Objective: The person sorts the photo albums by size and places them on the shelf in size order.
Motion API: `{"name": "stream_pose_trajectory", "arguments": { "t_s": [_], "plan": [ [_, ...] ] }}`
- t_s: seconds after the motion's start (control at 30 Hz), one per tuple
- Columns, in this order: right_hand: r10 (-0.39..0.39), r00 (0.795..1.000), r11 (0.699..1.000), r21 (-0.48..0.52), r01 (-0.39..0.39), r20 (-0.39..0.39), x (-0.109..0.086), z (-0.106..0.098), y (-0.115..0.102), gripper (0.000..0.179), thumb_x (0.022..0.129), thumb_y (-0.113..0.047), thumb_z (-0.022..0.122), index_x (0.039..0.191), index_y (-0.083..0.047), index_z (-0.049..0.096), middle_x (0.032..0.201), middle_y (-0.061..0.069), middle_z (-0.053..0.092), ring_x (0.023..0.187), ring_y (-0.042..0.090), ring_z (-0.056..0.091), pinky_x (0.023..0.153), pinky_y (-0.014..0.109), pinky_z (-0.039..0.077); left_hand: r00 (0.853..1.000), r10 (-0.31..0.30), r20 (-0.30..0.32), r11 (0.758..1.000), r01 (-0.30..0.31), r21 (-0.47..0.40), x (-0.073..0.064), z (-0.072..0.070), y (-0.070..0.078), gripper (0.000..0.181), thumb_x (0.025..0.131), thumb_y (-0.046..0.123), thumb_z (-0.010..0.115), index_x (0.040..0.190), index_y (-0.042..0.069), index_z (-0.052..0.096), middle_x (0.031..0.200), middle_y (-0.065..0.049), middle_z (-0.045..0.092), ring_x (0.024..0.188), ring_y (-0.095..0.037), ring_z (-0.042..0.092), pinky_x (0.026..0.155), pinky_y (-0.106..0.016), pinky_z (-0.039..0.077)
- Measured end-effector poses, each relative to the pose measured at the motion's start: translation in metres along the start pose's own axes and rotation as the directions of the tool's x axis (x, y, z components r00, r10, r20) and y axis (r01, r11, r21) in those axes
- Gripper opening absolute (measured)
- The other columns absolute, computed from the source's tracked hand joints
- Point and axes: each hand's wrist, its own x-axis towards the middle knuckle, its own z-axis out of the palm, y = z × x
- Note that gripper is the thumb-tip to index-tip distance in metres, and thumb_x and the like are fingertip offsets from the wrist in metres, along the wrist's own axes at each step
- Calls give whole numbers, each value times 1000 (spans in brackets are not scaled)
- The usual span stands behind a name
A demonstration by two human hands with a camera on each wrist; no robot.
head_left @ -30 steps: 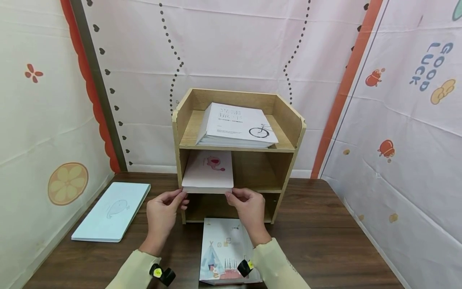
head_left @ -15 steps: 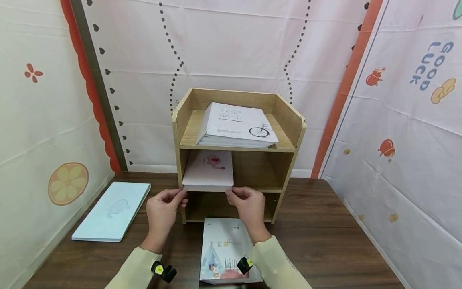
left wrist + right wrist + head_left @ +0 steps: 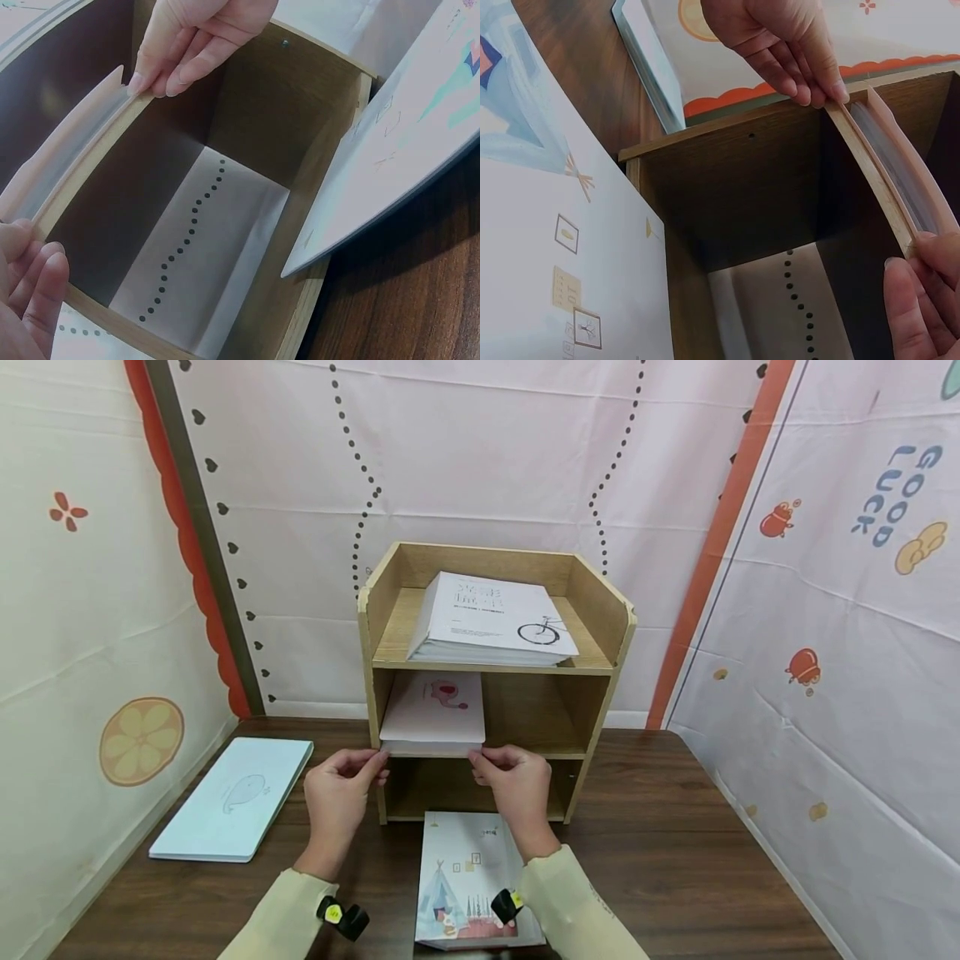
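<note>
Wooden rack (image 3: pixel 540 722), pale grain, 3 levels, chipped edges. Pink book (image 3: pixel 435 722), thick, rounded corners, red elephant drawing, lies flat on the middle level at its left side, front edge near the shelf lip. Left hand (image 3: pixel 335 802): thumb and fingers together, pinching the book's left front corner. Right hand (image 3: pixel 521 797): same clamp on the right front corner. Top level: thick white book (image 3: pixel 498 622), bicycle drawing, print too blurred to read. Dark, grained wooden table (image 3: pixel 675 852): pale blue book (image 3: pixel 225 818), whale drawing, left of the rack. Before the rack: picture book (image 3: pixel 465 881), tent scene. Creased wall cloth (image 3: pixel 847 577), at right, reads "GOOD LUCK", slanted.
</note>
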Motion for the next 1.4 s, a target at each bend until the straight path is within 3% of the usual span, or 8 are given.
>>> {"name": "stream_pose_trajectory", "arguments": {
  "t_s": [0.17,0.3,0.53,0.9,1.2,1.4],
  "plan": [
    [0,1000,1000,-2,0,-1,1,1,0,10,84,-18,86,90,-10,83,82,7,79,67,16,75,66,25,64,1000,13,4,1000,-13,3,-2,-2,13,11,87,5,81,89,-5,77,78,-25,75,60,-18,73,60,-33,64],
    [-5,1000,1000,-1,5,-3,2,1,0,10,84,-17,86,90,-11,83,81,7,79,66,17,75,65,25,64,1000,25,15,1000,-25,-7,-2,-2,13,12,87,5,81,90,-6,76,80,-25,75,59,-15,73,59,-29,63],
    [-1,1000,1000,9,1,-4,2,2,-2,10,84,-16,86,88,-9,83,80,9,78,65,17,74,64,26,64,1000,-24,19,999,24,-27,0,-2,13,11,87,3,80,88,-6,76,81,-27,75,61,-18,73,60,-30,64],
    [-11,1000,1000,-11,11,-21,1,3,-3,10,84,-19,87,88,-11,83,80,7,78,64,17,74,64,26,64,1000,-8,18,999,9,-48,8,-1,-17,15,86,14,84,88,1,78,81,-22,76,60,-14,73,58,-25,63],
    [-35,999,998,57,37,-42,-3,2,-4,14,83,-19,87,93,-10,83,86,12,79,69,27,76,65,25,64,999,-3,35,1000,3,-9,6,-7,-17,17,87,22,84,90,7,79,78,-14,76,62,-16,73,61,-29,64],
    [-11,998,999,30,13,-56,-12,3,-21,16,83,-13,86,97,-5,82,89,13,79,74,28,77,67,20,62,994,-64,83,997,60,43,2,-16,-15,17,90,25,80,97,10,79,85,-10,78,69,-14,75,68,-31,65]
  ]
}}
